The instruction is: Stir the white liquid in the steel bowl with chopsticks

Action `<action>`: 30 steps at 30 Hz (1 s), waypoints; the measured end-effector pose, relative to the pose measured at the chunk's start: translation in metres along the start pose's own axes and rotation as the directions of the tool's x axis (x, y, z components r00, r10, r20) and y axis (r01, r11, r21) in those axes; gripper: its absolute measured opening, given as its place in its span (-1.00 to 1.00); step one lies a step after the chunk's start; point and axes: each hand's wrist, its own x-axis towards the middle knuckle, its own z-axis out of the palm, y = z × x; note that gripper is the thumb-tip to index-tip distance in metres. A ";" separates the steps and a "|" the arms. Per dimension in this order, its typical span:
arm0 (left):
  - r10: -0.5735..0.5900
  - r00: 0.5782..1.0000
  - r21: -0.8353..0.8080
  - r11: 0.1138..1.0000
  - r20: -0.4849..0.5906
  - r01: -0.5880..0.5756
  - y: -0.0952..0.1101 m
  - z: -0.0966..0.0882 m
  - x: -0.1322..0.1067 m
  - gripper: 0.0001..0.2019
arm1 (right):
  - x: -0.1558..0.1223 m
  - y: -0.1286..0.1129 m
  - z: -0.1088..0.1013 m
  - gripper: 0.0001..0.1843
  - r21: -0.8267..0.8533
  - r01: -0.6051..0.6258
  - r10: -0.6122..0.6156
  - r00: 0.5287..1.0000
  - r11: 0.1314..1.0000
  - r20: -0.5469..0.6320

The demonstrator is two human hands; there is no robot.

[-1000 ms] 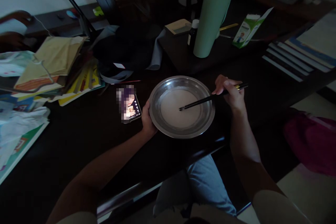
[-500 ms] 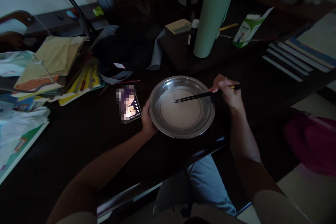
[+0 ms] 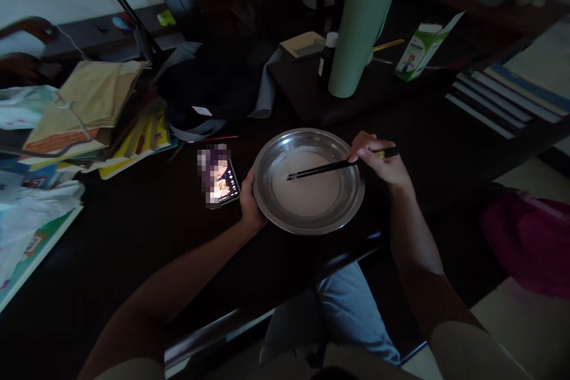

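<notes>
A round steel basin [image 3: 351, 196] holding a pale white liquid sits on the dark table [image 3: 133, 237] in front of me. My left hand [image 3: 250, 205] grips its left rim. My right hand [image 3: 378, 163] is closed on a pair of black chopsticks [image 3: 327, 168], whose tips dip into the liquid left of the basin's middle.
A lit phone [image 3: 221, 180] lies just left of the basin. A tall green flask [image 3: 363, 24], a small dark bottle [image 3: 327, 53] and a green-white carton [image 3: 421, 47] stand behind. Papers and books [image 3: 89, 113] pile at left, stacked books [image 3: 512, 95] at right.
My right hand has shifted left and slightly up, carrying the chopstick tips across the liquid from the middle toward the left. The left hand and the basin stay put.
</notes>
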 end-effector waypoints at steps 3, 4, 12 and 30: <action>0.004 1.000 0.011 1.000 0.017 -0.004 0.000 -0.001 0.000 -0.72 | -0.001 0.005 -0.001 -0.56 0.034 0.008 -0.003 0.988 0.999 -0.156; 0.015 1.000 0.012 1.000 0.022 -0.015 0.000 -0.001 0.000 -0.71 | -0.002 0.006 -0.001 -0.53 0.052 0.023 -0.012 0.979 0.998 -0.204; -0.011 1.000 0.014 1.000 -0.021 0.011 0.000 0.000 -0.001 -0.72 | -0.001 0.000 -0.001 -0.51 0.067 -0.012 0.012 1.000 0.998 -0.002; -0.008 1.000 0.017 1.000 -0.002 0.008 0.003 0.002 -0.002 -0.73 | -0.002 0.001 -0.002 -0.48 0.046 -0.006 0.010 0.996 0.999 -0.092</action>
